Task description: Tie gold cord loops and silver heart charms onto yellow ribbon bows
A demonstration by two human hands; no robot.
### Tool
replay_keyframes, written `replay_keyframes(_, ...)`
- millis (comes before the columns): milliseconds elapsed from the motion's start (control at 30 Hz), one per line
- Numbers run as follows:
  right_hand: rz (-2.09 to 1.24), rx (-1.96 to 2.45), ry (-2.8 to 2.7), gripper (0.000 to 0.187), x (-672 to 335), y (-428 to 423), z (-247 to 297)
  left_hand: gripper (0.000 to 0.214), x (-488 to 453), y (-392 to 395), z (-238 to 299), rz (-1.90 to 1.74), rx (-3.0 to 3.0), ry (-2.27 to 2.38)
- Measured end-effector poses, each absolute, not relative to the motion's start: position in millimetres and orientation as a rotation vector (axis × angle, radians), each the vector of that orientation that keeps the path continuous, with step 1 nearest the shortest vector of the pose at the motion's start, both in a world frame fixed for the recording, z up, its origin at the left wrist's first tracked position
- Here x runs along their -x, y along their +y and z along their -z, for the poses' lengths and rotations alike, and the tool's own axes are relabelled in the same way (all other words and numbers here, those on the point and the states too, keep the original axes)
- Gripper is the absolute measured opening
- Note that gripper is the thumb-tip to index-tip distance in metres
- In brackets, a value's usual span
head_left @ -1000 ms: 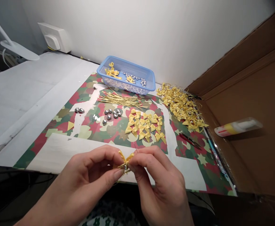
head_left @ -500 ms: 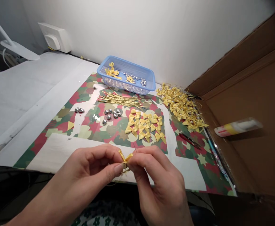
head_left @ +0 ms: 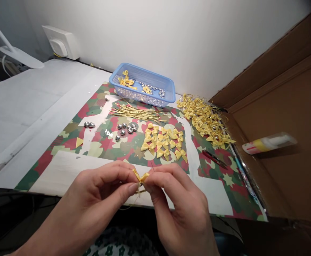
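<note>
Just past the table's front edge, my left hand point(head_left: 104, 195) pinches one side of a small yellow ribbon bow point(head_left: 140, 176) between thumb and forefinger. My right hand point(head_left: 178, 199) is closed on the bow's other side, and a thin needle-like piece point(head_left: 152, 166) sticks up from its fingertips. A gold cord hangs in a loop below the bow, with something small and shiny at its middle, partly hidden by my fingers. Beyond my hands lie rows of yellow bows point(head_left: 163, 144), several silver jingle bells point(head_left: 123, 132) and a bundle of gold cords point(head_left: 136, 113).
A blue basket point(head_left: 142, 96) with bows and bells stands by the wall. At right are a heap of corded bows point(head_left: 203, 121), dark red snips point(head_left: 214, 159) and a glue bottle point(head_left: 267, 143) against a cardboard wall point(head_left: 283, 92). A lamp base point(head_left: 22, 58) stands far left.
Both hands stay on the bow and have shifted only slightly. The cord's ends below the bow hang a little differently, and the shiny piece under it shows a bit more.
</note>
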State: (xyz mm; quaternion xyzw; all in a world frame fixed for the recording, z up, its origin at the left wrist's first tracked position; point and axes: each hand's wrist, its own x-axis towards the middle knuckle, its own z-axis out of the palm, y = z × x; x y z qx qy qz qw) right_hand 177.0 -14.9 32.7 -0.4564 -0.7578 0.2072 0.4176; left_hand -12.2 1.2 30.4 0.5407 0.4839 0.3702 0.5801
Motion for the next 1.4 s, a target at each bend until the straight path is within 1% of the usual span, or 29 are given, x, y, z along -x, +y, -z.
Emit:
replay_keyframes(167,-0.586,1.166,-1.865,0.019,-179,-15,-34,0.019,18,2,-18,-0.806,-1.019,1.034)
replay_keyframes(367,-0.416,1.166,-1.626,0.036,-181,-25,-42,0.017,17,4,-14,-0.807,-0.668,0.963)
replay_keyframes(467,-0.459,1.160,-1.486,0.053,-174,-36,-44,0.020,14,5,-17,-0.797,-0.625,0.960)
replay_keyframes(500,-0.488,1.175,-1.477,0.054,-171,-38,-43,0.020,13,5,-18,-0.797,-0.625,0.962)
replay_keyframes(533,-0.512,1.192,-1.500,0.052,-168,-40,-42,0.019,13,5,-19,-0.803,-0.625,0.965)
replay_keyframes(600,-0.518,1.204,-1.628,0.040,-164,-40,-39,0.017,13,4,-20,-0.821,-0.619,0.963)
replay_keyframes(667,-0.435,1.193,-1.783,0.032,-163,-37,-35,0.017,13,4,-21,-0.835,-0.609,0.961)
replay_keyframes(800,-0.218,1.274,-1.889,0.031,-165,-31,-27,0.017,15,3,-22,-0.814,-0.549,0.965)
replay_keyframes(900,-0.157,1.303,-1.928,0.030,-167,-31,-23,0.017,16,3,-22,-0.798,-0.518,0.948)
replay_keyframes(1067,-0.128,1.313,-2.015,0.029,-172,-32,-25,0.018,15,4,-23,-0.811,-0.465,0.893)
replay_keyframes(1400,-0.121,1.295,-1.980,0.028,-176,-30,-25,0.014,14,4,-17,-0.759,-0.233,0.851)
